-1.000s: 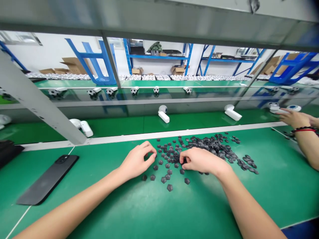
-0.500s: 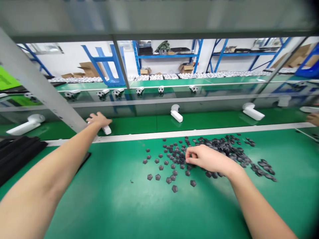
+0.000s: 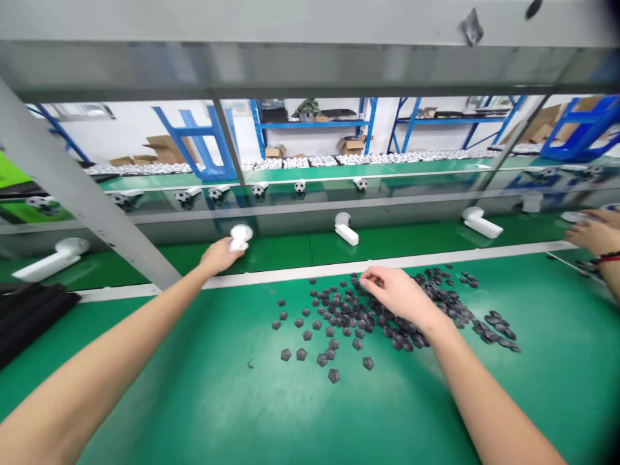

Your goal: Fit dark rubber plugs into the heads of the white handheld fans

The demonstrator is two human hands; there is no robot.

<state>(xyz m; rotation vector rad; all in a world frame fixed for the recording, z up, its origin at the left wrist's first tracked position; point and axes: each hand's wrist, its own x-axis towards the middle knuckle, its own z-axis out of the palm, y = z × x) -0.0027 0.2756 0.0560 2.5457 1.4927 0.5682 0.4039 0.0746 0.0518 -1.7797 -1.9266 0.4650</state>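
Left hand stretched forward across white rail, fingers curled around small white rounded plastic head: likely light, stiff; take by dome. Right hand low, fingers narrow above scattered dark-grey pentagonal pieces on green worktop; whether holding one, cannot tell.

Left hand holds a white rounded part; right hand hovers over dark pentagonal pieces.

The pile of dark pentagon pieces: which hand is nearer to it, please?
Right. The right hand is over the pile of dark pentagon pieces; the left hand is off beyond its left side, on a white plastic part.
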